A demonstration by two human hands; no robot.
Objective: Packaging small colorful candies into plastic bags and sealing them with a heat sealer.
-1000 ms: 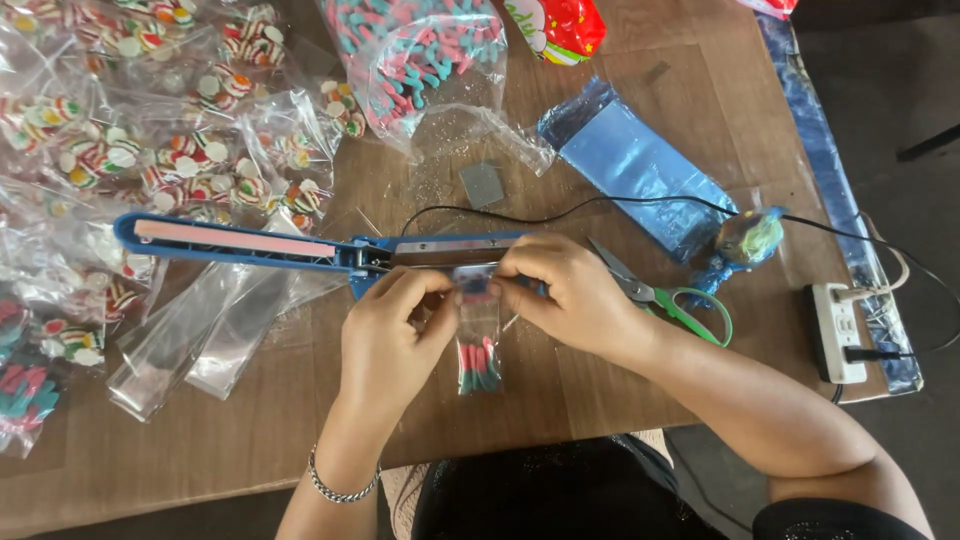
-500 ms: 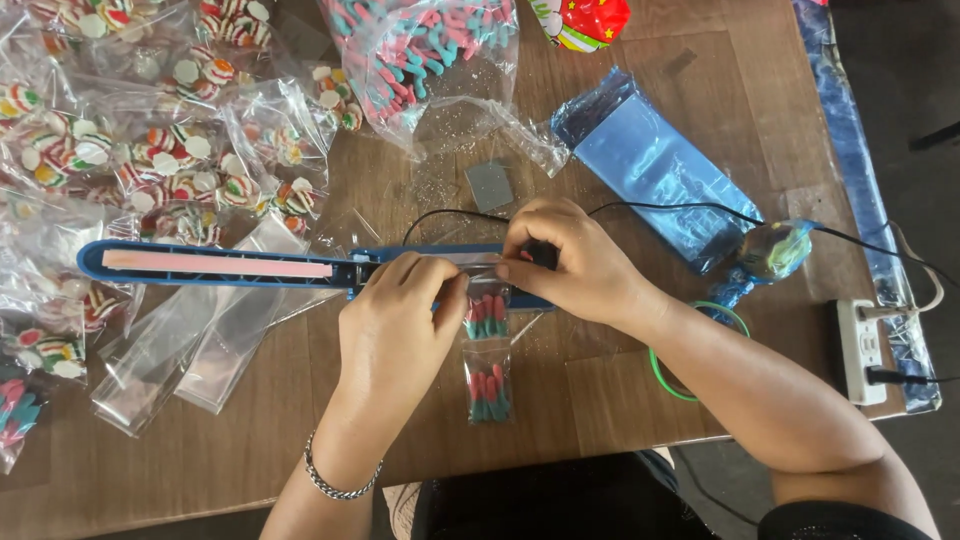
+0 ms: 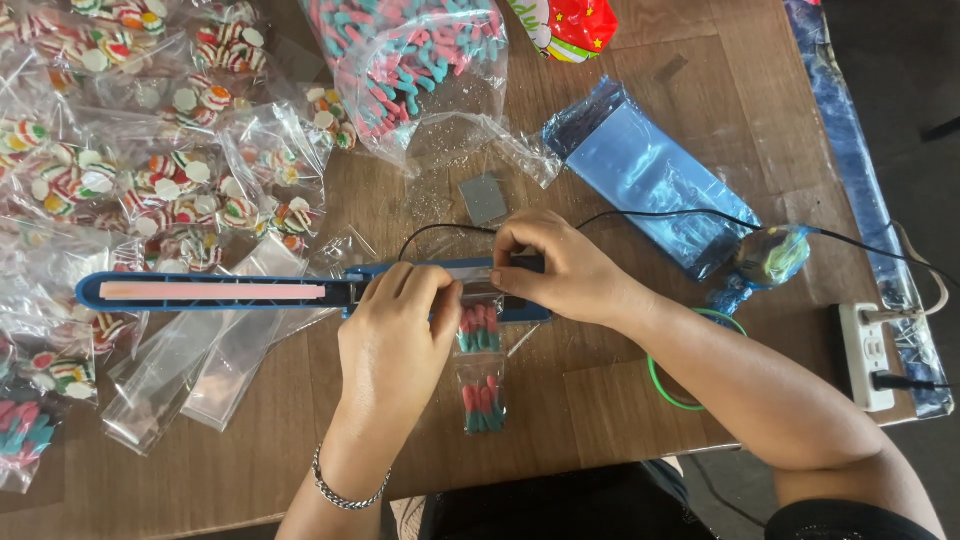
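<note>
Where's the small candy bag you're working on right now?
The small candy bag lies at centre of the head view, hanging toward the table's near edge from the blue sealer, between the left hand and right hand.

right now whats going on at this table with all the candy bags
A person is working at a wooden table with a long blue heat sealer. The left hand and right hand hold the top of a small clear bag of red and green candies across the sealer's bar. Filled candy bags lie piled on one side, empty clear bags beneath the sealer, and a stack of blue bags beyond the hands.
</note>
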